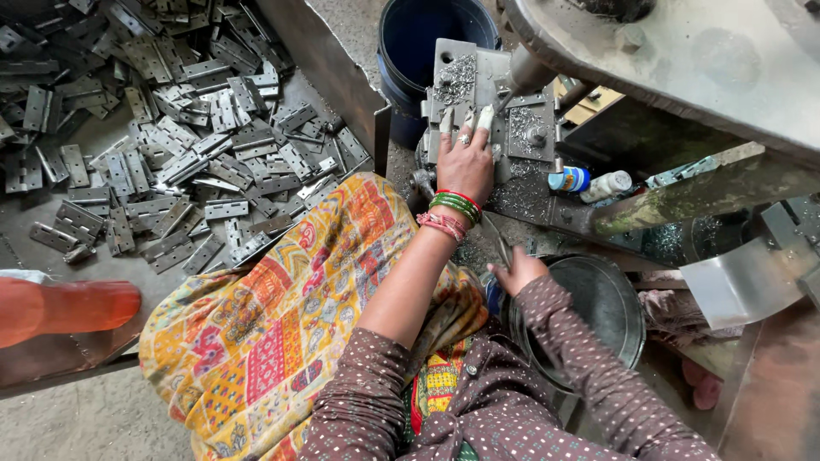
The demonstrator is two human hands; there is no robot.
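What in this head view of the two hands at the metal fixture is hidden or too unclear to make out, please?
- The piece under the left hand on the fixture: covered by the fingers and metal shavings.
- What the right hand grips: only a thin metal strip shows; the fist hides the rest.
- Inside of the blue bucket: dark, and cut off by the top edge.
- The machine arm: cut off at the top and right edges.

Heap of grey metal hinges spread across the floor at left. Dark blue bucket standing at top centre. Two small bottles lying side by side at right. Round metal pan lower right. Orange cloth at far left.
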